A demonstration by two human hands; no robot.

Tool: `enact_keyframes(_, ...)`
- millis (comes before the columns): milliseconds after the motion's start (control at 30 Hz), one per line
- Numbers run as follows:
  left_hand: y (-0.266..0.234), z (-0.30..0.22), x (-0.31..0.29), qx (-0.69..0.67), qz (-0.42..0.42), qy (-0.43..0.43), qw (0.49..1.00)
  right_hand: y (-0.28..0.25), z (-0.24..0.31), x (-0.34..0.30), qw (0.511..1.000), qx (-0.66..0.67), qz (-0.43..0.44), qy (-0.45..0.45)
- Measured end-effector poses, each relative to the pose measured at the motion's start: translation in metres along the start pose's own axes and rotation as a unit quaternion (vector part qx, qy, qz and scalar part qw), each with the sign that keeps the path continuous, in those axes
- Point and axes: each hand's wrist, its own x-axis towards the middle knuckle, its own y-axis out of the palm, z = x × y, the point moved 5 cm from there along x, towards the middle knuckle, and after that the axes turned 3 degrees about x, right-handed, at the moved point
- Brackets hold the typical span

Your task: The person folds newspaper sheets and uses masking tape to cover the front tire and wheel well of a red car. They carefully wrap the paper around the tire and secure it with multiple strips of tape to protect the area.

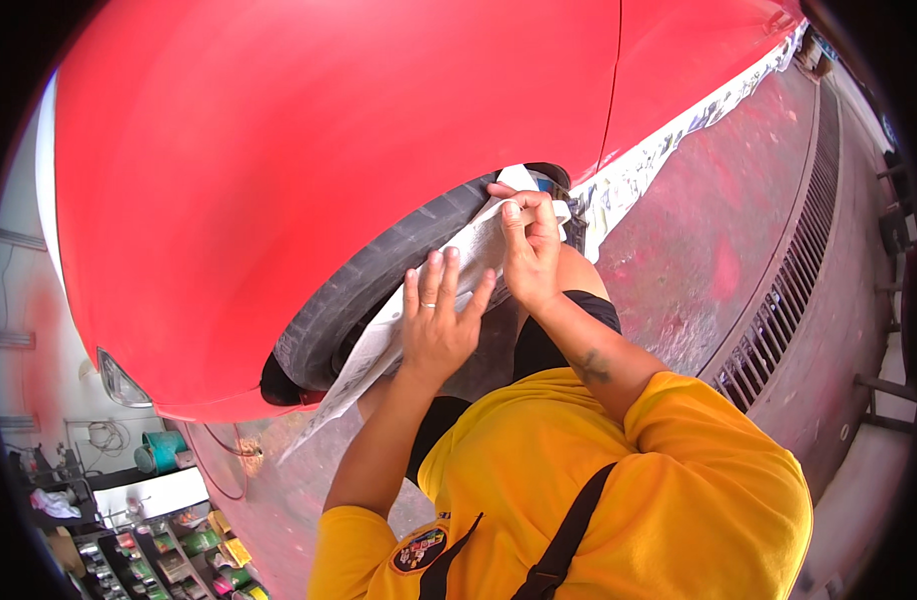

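With the left hand [436, 325] spread flat on the newspaper sheet [399, 330] over the tyre [379, 270] and the right hand [531, 255] pinching its 1 o'clock corner, the sheet could probably slip off the red car panel [309, 150] if pressure eases.

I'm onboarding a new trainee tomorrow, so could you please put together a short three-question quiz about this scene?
1. True or false: the left hand lies flat with fingers spread on the white sheet of masking paper over the black rubber tyre.
2. What does the right hand pinch? A) the top edge of the paper B) a spray gun C) a green tin
3. Fill in: the glossy car body panel above the wheel is ____.

Key: 1 true; 2 A; 3 red.
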Motion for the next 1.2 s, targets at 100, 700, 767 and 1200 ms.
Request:
enact_keyframes(100, 0.013, 0.016, 0.003, 0.116, -0.01, 0.005, 0.993, 0.001, 0.0, 0.006, 1.0, 0.022, 0.016, 0.005)
enact_keyframes(700, -0.012, 0.0, 0.012, 0.019, -0.169, 0.065, 0.983, -0.02, 0.005, 0.001, 0.989, -0.098, 0.101, 0.054)
enact_keyframes(767, -0.002, -0.001, 0.009, 0.005, -0.107, 0.046, 0.993, -0.02, -0.002, 0.013, 0.99, -0.048, 0.082, 0.106)
enact_keyframes(1200, 0.038, 0.012, 0.032, 0.281, -0.039, -0.017, 0.959, 0.002, -0.009, 0.045, 0.971, -0.162, 0.072, 0.163)
